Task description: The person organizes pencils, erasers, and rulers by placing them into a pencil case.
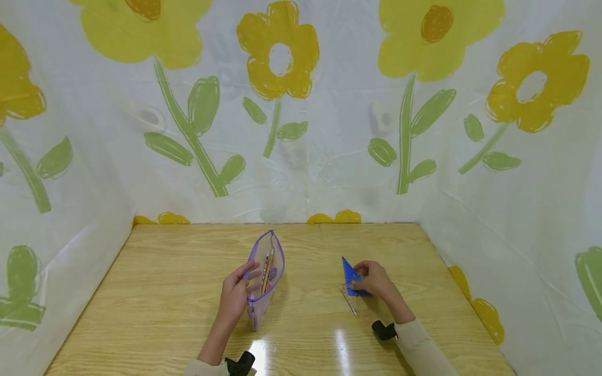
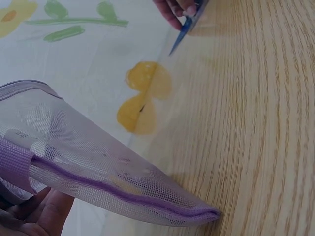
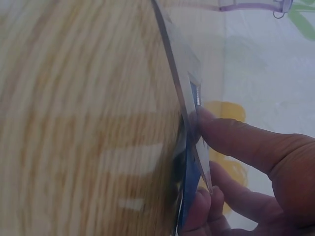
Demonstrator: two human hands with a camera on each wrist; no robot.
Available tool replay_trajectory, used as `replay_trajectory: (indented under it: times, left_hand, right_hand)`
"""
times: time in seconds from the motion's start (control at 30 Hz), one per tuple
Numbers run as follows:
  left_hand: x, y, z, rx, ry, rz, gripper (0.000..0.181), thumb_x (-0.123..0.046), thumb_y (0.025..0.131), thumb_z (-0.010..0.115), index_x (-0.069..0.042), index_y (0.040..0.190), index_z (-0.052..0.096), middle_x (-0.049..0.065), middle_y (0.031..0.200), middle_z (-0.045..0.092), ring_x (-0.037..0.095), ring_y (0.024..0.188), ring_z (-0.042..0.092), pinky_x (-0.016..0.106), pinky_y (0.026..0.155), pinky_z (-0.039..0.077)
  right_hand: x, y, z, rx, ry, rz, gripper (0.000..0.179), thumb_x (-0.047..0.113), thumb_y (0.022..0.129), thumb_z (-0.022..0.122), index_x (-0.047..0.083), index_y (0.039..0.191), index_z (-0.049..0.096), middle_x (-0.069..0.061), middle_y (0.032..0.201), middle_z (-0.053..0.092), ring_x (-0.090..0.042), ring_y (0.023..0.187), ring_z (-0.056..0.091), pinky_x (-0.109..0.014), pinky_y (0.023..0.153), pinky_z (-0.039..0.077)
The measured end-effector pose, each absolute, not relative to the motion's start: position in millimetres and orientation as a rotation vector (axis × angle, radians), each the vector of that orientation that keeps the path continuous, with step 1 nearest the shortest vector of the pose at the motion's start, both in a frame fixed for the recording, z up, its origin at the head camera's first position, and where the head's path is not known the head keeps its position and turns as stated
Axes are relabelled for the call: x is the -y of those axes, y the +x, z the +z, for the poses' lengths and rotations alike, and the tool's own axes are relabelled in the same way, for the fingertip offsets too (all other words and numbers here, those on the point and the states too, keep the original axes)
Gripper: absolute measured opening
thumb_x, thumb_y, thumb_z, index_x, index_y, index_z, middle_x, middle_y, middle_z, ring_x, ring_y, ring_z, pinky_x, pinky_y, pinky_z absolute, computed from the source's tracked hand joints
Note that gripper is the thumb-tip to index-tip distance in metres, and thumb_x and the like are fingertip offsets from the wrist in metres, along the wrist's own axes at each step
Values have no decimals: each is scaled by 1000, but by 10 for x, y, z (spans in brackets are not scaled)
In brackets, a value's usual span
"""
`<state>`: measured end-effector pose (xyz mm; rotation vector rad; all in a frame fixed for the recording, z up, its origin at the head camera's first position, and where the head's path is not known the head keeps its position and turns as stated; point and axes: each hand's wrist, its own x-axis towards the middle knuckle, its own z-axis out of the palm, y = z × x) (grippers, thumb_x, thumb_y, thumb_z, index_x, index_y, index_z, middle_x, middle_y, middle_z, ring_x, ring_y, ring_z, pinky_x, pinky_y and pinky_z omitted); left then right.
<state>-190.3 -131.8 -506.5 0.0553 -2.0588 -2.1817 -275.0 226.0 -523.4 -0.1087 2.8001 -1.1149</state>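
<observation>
Mesh pouch (image 1: pixel 261 312) gaping over the tabletop (image 1: pixel 178 282), pencils (image 1: pixel 267 271) inside; left hand (image 1: pixel 235 292) alongside, its grip pinching the pouch's left rim. Right of the pouch, well apart, a blue set square (image 1: pixel 348 271), pinched between thumb and fingers of the right hand (image 1: pixel 376 279). Clear plastic piece (image 1: pixel 350 301) close against the set square, likewise right of the pouch; whether also gripped, cannot tell.
</observation>
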Motion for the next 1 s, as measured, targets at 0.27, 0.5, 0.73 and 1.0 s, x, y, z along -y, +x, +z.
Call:
replay_trajectory:
  times: [0.27, 0.5, 0.73, 1.0]
  left_hand:
    - [1327, -1908, -5066, 2049, 45, -2183, 55, 13, 92, 24, 17, 143, 43, 34, 141, 52, 48, 126, 56, 42, 97, 60]
    - [1353, -1906, -5070, 2050, 53, -2195, 55, 12, 93, 24, 16, 144, 43, 32, 143, 52, 48, 127, 56, 40, 98, 60]
    - [1343, -1925, -5072, 2050, 54, -2200, 55, 12, 92, 24, 17, 144, 43, 32, 142, 52, 48, 128, 55, 39, 98, 60]
    - [1333, -1909, -5061, 2046, 67, -2205, 55, 12, 93, 24, 16, 144, 42, 32, 143, 52, 47, 127, 56, 37, 97, 60]
  right_hand:
    - [-2273, -2743, -5177, -2769, -113, -1112, 43, 8, 75, 88, -2, 112, 70, -14, 107, 65, -26, 92, 57, -44, 77, 55]
    - [-2283, -2718, -5145, -2760, -97, -1131, 46, 11, 76, 88, 0, 117, 70, -19, 120, 64, -34, 108, 60, -52, 88, 57]
    - [-2321, -2729, -5138, -2613, -164, -1449, 57, -1, 83, 76, -8, 135, 56, -24, 119, 63, -28, 94, 68, -38, 74, 63]
    - [-2274, -2750, -5212, -2568, -260, -1683, 36, 1, 88, 76, -10, 121, 66, -20, 106, 73, -23, 93, 73, -26, 78, 64]
